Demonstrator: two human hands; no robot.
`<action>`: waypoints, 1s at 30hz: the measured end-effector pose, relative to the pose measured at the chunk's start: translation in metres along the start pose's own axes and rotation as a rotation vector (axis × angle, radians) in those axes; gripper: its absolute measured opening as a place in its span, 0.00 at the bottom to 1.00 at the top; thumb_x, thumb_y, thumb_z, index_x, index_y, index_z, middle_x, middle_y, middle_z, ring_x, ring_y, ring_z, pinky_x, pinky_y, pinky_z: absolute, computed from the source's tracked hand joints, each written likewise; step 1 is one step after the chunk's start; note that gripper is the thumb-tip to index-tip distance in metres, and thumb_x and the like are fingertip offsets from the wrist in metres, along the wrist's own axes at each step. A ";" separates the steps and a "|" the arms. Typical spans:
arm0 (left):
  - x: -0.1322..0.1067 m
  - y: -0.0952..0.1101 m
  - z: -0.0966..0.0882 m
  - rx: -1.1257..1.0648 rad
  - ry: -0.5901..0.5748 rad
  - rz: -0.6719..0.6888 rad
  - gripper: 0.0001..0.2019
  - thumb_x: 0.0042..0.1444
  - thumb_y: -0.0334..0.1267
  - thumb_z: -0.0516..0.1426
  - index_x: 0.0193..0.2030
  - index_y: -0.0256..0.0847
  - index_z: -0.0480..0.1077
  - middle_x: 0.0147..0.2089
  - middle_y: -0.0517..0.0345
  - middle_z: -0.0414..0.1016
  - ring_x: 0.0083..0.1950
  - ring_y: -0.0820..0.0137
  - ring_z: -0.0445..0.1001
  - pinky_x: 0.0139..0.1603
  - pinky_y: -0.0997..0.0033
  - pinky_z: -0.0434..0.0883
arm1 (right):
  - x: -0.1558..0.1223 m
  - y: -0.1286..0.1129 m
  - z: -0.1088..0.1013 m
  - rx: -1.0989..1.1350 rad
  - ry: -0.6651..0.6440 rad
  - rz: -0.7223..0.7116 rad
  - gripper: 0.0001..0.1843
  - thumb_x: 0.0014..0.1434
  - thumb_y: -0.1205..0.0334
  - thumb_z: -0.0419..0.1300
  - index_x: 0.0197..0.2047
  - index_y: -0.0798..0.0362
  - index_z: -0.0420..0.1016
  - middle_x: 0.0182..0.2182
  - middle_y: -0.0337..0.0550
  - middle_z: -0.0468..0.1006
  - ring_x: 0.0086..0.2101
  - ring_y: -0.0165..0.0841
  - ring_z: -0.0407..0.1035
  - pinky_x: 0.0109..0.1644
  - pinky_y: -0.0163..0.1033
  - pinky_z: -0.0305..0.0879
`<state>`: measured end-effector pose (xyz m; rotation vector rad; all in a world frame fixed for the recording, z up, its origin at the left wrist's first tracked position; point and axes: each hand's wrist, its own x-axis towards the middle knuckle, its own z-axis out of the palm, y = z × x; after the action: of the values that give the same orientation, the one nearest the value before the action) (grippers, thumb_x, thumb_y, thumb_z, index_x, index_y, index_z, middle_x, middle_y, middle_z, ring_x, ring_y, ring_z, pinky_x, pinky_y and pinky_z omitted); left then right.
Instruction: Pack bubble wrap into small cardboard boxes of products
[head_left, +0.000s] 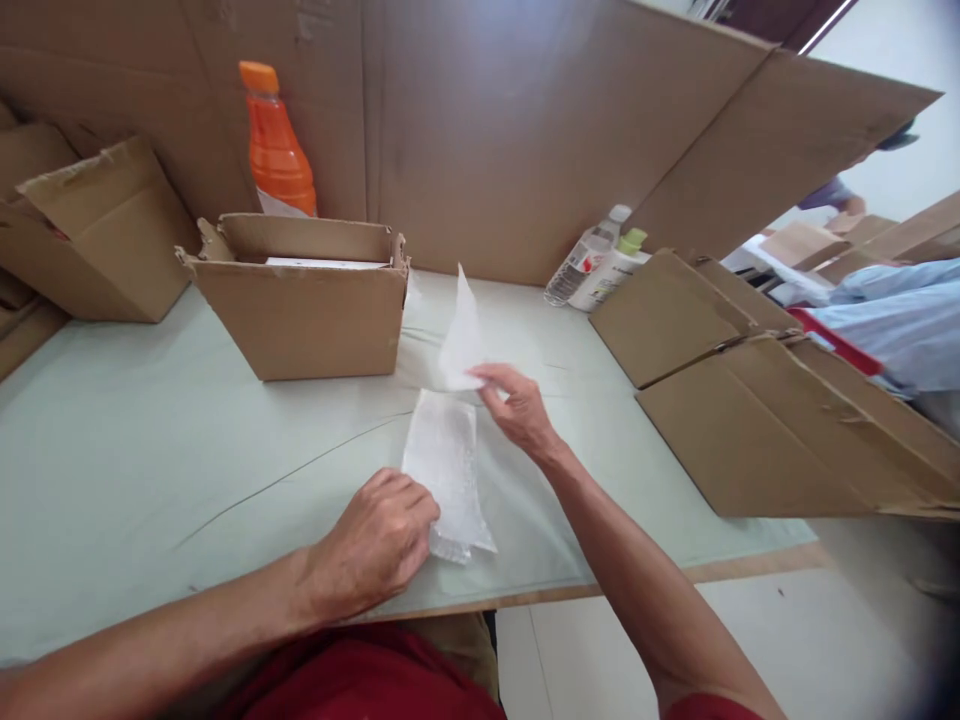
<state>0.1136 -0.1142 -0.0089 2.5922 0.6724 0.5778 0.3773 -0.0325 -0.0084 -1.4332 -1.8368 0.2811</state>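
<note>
- Left boxes: far left corner of table; contents too hidden to tell.
- Orange bottle: stands at far edge, behind the open box.
- Open box: left of centre, toward far edge; something white shows inside, so possibly part-filled.
- Left hand: near edge, fingers curled against pouch's left side; can't tell if it pinches or just presses.
- Pouch: clear, bubbly, flat near middle of near edge, outside any box; looks not yet dealt with. Can't tell if anything's inside.
- Sheet: thin, white, blurred, raised just beyond pouch; can't tell if the two touch.
- Right hand: thumb and fingers pinch sheet's lower right corner. Handling looks midway: sheet is up, not set down.
- Water bottle, white bottle: far edge, right of centre, apparently unused.
- Right boxes: along right edge; insides hidden, so fill unknown.
</note>
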 end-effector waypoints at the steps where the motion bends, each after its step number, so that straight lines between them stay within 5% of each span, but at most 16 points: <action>1: -0.008 0.004 0.001 -0.020 0.013 0.004 0.09 0.57 0.24 0.51 0.34 0.40 0.69 0.34 0.56 0.76 0.37 0.65 0.72 0.42 0.62 0.67 | -0.009 -0.002 0.002 -0.015 -0.121 -0.015 0.13 0.63 0.58 0.59 0.48 0.47 0.82 0.48 0.46 0.84 0.52 0.43 0.76 0.60 0.52 0.67; 4: -0.025 0.010 0.004 -0.082 -0.006 0.003 0.07 0.57 0.25 0.53 0.35 0.40 0.69 0.35 0.56 0.76 0.38 0.64 0.72 0.43 0.61 0.68 | -0.033 -0.007 -0.008 -0.070 -0.309 0.015 0.22 0.61 0.52 0.63 0.57 0.45 0.78 0.58 0.47 0.79 0.59 0.47 0.70 0.65 0.57 0.63; 6: -0.034 0.010 0.005 -0.110 -0.033 0.006 0.07 0.56 0.32 0.59 0.42 0.40 0.71 0.43 0.52 0.78 0.47 0.60 0.74 0.52 0.56 0.69 | -0.047 -0.011 -0.019 -0.105 -0.276 0.104 0.24 0.64 0.48 0.61 0.60 0.46 0.75 0.60 0.48 0.77 0.60 0.46 0.70 0.65 0.56 0.63; 10: -0.043 0.001 0.011 0.010 -0.093 0.038 0.23 0.54 0.35 0.63 0.57 0.39 0.68 0.63 0.42 0.72 0.65 0.50 0.67 0.65 0.45 0.64 | -0.074 -0.016 -0.016 -0.229 -0.246 0.216 0.19 0.64 0.47 0.61 0.52 0.49 0.79 0.56 0.51 0.80 0.56 0.49 0.72 0.61 0.57 0.66; 15: -0.050 -0.004 0.016 0.075 -0.083 0.121 0.11 0.54 0.23 0.56 0.43 0.40 0.70 0.46 0.49 0.79 0.54 0.56 0.75 0.53 0.55 0.73 | -0.109 -0.033 0.023 -0.334 -0.141 0.163 0.14 0.63 0.55 0.62 0.49 0.51 0.78 0.58 0.57 0.77 0.59 0.52 0.70 0.59 0.61 0.66; 19: -0.071 0.017 -0.002 -0.062 -0.013 0.136 0.12 0.53 0.24 0.55 0.42 0.43 0.70 0.39 0.53 0.78 0.40 0.63 0.76 0.43 0.62 0.76 | -0.131 -0.069 0.028 -0.164 -0.173 0.111 0.04 0.64 0.61 0.60 0.39 0.48 0.76 0.53 0.50 0.81 0.53 0.47 0.75 0.55 0.57 0.70; 22: -0.075 0.033 -0.025 -0.074 0.094 0.217 0.13 0.55 0.25 0.55 0.44 0.43 0.71 0.39 0.51 0.79 0.40 0.63 0.77 0.41 0.62 0.77 | -0.128 -0.092 0.013 -0.012 -0.139 0.115 0.03 0.64 0.61 0.60 0.41 0.46 0.75 0.43 0.44 0.84 0.45 0.42 0.78 0.49 0.48 0.73; 25: -0.053 0.031 -0.036 -0.029 0.203 0.244 0.13 0.56 0.24 0.54 0.44 0.41 0.72 0.42 0.49 0.80 0.45 0.60 0.78 0.46 0.59 0.76 | -0.105 -0.092 -0.003 -0.019 0.035 0.184 0.04 0.64 0.57 0.60 0.40 0.46 0.76 0.37 0.42 0.83 0.40 0.40 0.77 0.46 0.44 0.73; 27: -0.029 0.019 -0.031 -0.005 0.267 0.237 0.13 0.55 0.23 0.53 0.44 0.39 0.71 0.43 0.48 0.80 0.48 0.60 0.77 0.50 0.57 0.75 | -0.084 -0.077 -0.008 -0.078 0.112 0.255 0.07 0.64 0.54 0.59 0.37 0.46 0.75 0.36 0.42 0.82 0.40 0.41 0.76 0.47 0.45 0.72; 30: 0.003 -0.008 -0.007 0.055 0.282 0.185 0.12 0.54 0.22 0.54 0.42 0.37 0.71 0.44 0.48 0.80 0.48 0.59 0.77 0.50 0.57 0.74 | -0.061 -0.044 -0.004 -0.174 0.048 0.369 0.10 0.60 0.52 0.60 0.38 0.48 0.75 0.38 0.45 0.83 0.41 0.44 0.75 0.48 0.50 0.70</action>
<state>0.1101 -0.1046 -0.0061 2.6678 0.5412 1.0106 0.3522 -0.1032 -0.0055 -1.8839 -1.5813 0.2706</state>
